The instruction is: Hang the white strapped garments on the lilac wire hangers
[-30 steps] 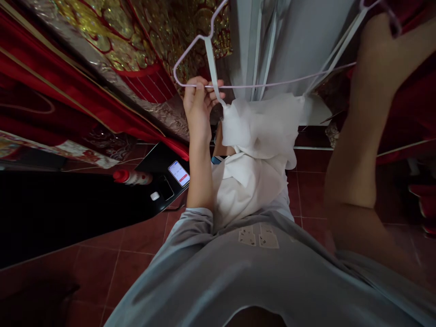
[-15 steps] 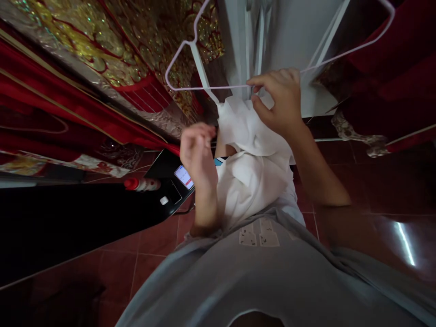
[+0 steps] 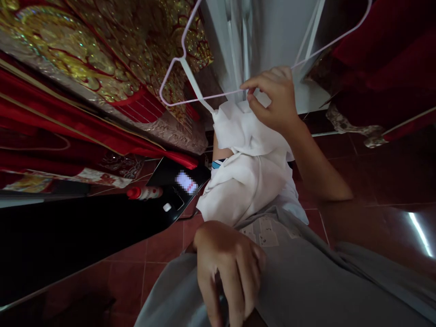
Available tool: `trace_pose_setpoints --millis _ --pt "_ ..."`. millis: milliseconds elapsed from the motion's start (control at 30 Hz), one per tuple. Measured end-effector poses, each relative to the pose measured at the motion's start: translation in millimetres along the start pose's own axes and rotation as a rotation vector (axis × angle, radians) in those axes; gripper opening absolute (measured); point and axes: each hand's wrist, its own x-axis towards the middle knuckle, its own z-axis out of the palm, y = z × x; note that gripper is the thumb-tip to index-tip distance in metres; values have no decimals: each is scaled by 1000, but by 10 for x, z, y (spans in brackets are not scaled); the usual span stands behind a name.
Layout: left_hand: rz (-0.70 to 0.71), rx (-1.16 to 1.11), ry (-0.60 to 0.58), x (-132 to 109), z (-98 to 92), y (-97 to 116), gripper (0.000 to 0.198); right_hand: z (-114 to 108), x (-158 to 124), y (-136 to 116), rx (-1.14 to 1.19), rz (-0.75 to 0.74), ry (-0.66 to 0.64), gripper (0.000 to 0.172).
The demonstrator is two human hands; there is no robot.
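Observation:
A thin white wire hanger [image 3: 200, 97] hangs in front of me with a white garment [image 3: 252, 177] dangling from its straps. My right hand [image 3: 272, 97] pinches the hanger's bottom wire together with the top edge of the white cloth. My left hand [image 3: 226, 268] is low and close to the camera, resting against my grey shirt [image 3: 306, 281], fingers together and pointing down; I cannot make out anything in it.
Red and gold embroidered costumes [image 3: 85, 68] hang at the left. A black table [image 3: 85, 231] carries a phone [image 3: 186, 182], a red-capped bottle [image 3: 145, 193] and a small white object [image 3: 166, 207]. A white cabinet [image 3: 272, 36] stands behind the hanger. The floor is red tile [image 3: 163, 247].
My left hand let go of the hanger and dropped down to my shirt. My right hand came down from the upper right and took hold of the hanger's wire and the cloth.

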Motion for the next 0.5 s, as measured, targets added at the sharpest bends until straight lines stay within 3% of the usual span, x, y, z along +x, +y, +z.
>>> trace_pose_setpoints --millis 67,167,333,400,433,500 --pt "-25 -27 -43 28 -21 16 13 0 2 8 -17 -5 -7 23" --pt "52 -140 -150 118 -66 -50 25 -24 -1 2 -5 -25 20 22" --pt "-88 -321 -79 82 -89 -33 9 -48 -2 -3 -16 -20 -11 24" --pt "-32 -291 -102 29 -77 75 9 -44 -3 0 -16 -18 -4 24" --pt "17 -233 -72 7 -74 157 9 -43 -3 -2 -5 -23 8 24" --pt "70 -17 180 -28 -97 376 10 -48 -5 -12 18 -41 28 24"
